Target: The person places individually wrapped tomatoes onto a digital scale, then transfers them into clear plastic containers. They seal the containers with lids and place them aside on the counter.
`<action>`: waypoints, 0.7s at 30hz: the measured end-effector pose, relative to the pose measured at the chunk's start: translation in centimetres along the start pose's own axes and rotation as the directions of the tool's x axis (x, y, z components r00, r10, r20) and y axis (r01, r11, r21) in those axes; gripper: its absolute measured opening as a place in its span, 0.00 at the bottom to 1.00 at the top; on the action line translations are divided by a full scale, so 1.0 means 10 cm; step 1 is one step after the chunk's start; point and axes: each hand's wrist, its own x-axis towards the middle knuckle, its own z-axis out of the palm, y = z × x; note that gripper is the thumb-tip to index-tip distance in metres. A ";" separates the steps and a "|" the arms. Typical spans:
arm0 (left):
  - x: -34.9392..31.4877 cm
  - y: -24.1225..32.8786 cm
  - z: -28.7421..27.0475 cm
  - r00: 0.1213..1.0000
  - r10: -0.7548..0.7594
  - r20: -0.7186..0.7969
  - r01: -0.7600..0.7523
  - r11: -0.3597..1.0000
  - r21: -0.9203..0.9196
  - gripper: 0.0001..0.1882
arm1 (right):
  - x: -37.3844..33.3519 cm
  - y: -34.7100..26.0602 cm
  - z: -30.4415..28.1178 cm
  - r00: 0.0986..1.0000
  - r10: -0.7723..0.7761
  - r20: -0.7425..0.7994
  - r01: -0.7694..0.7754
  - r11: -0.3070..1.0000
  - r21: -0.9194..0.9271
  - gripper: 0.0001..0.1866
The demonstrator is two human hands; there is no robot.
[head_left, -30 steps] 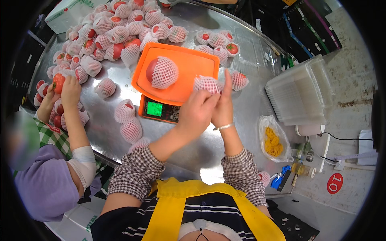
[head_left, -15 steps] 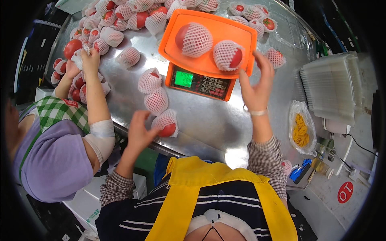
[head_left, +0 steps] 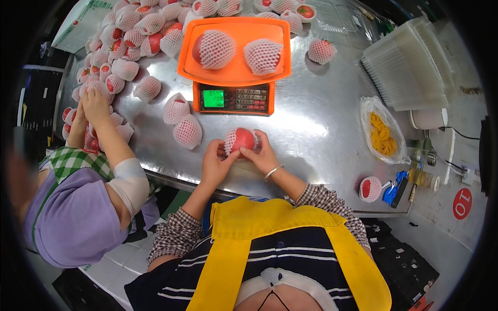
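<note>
1 tomato (head_left: 245, 139), part-covered by 1 foam net (head_left: 230, 141), is sitting between 2 hands, in front of 1 scale (head_left: 233, 98). Left hand (head_left: 215, 161) and right hand (head_left: 264, 155) are curling half-closed, both gripping it. 2 netted tomatoes (head_left: 217, 49) are lying in 1 orange tray (head_left: 239, 31) atop the scale; 2 touching ones (head_left: 187, 131) are resting left of it.

Red tomato (head_left: 245, 139), half-sleeved in white foam net (head_left: 229, 141) — between both hands (head_left: 215, 163) (head_left: 265, 157)
</note>
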 end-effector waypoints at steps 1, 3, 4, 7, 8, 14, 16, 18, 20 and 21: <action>0.03 -0.01 0.05 1.000 0.017 -0.022 -0.017 1.000 -0.026 0.16 | 0.01 -0.05 -0.02 0.996 -0.087 -0.036 0.088 0.996 0.028 0.41; 0.08 -0.01 0.07 0.956 0.288 -0.053 -0.280 0.953 0.117 0.12 | -0.02 -0.18 -0.04 0.984 -0.145 -0.107 0.157 0.980 0.120 0.39; 0.10 0.01 0.06 0.908 0.414 -0.057 -0.397 0.898 0.191 0.11 | -0.07 -0.33 -0.05 0.996 -0.044 -0.079 0.064 0.958 0.278 0.38; 0.19 0.15 0.08 0.961 -0.262 0.085 0.239 0.638 -0.732 0.13 | -0.16 -0.64 -0.17 0.981 0.142 0.130 -0.193 0.717 0.670 0.32; 0.22 0.30 0.08 0.943 -0.239 0.232 0.319 0.441 -0.839 0.15 | -0.14 -0.58 -0.23 0.961 0.136 0.241 -0.274 0.593 0.758 0.30; 0.25 0.74 0.03 0.816 0.135 0.563 0.577 -0.264 -0.773 0.26 | -0.21 -0.66 -0.29 0.886 -0.041 0.461 -0.451 0.143 0.881 0.32; 0.25 0.76 0.04 0.820 0.131 0.557 0.572 -0.230 -0.787 0.28 | -0.22 -0.69 -0.27 0.894 0.040 0.445 -0.447 0.120 0.886 0.35; 0.26 0.75 0.04 0.821 0.131 0.555 0.570 -0.222 -0.791 0.28 | -0.20 -0.60 -0.30 0.888 -0.010 0.460 -0.459 0.047 0.887 0.38; 0.29 0.72 0.02 0.825 0.128 0.550 0.564 -0.238 -0.790 0.28 | -0.20 -0.57 -0.29 0.883 -0.049 0.467 -0.466 0.036 0.884 0.39; 0.30 0.74 0.00 0.839 0.118 0.531 0.543 -0.239 -0.805 0.26 | -0.20 -0.58 -0.30 0.883 -0.064 0.464 -0.461 0.064 0.885 0.38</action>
